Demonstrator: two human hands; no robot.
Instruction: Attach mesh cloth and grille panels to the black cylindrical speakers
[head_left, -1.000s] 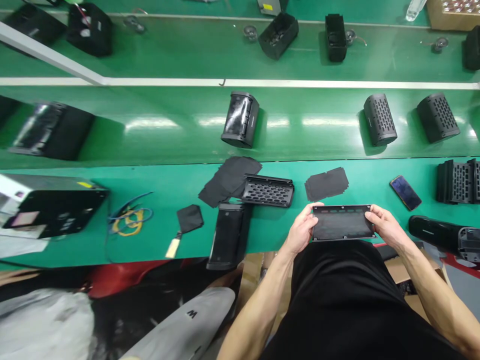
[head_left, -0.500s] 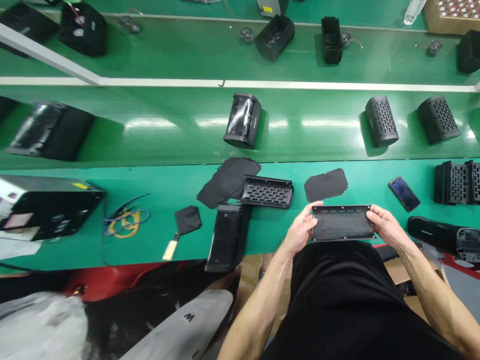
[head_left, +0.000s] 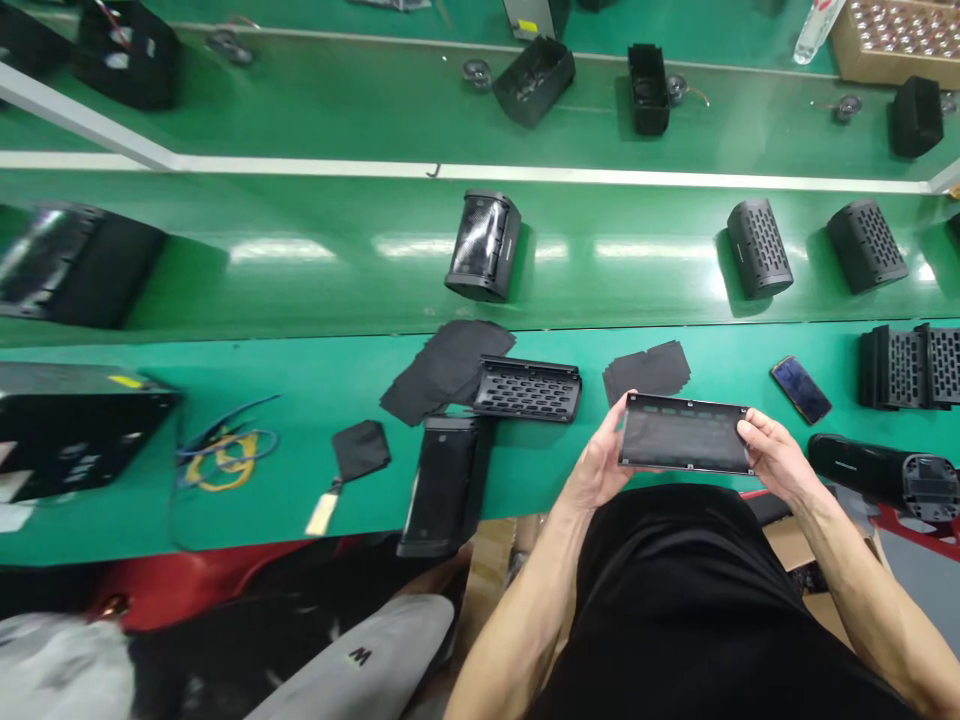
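Panel [head_left: 686, 437] has tilted, left end higher; left hand [head_left: 598, 465] clasps it, right hand [head_left: 780, 462] pinches right.

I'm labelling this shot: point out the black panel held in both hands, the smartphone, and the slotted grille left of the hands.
Held black panel [head_left: 684, 436], head view: middle of its visible face.
Smartphone [head_left: 801, 390], head view: middle of its screen.
Slotted grille [head_left: 528, 391], head view: middle of its slotted face.

The black panel [head_left: 686, 433] hides some fingers of the left hand [head_left: 598, 466]. The left edge cuts off a black machine [head_left: 82, 440], the right edge a carton [head_left: 892, 68]. Lettering on the glossy case [head_left: 862, 464] is too small to read.
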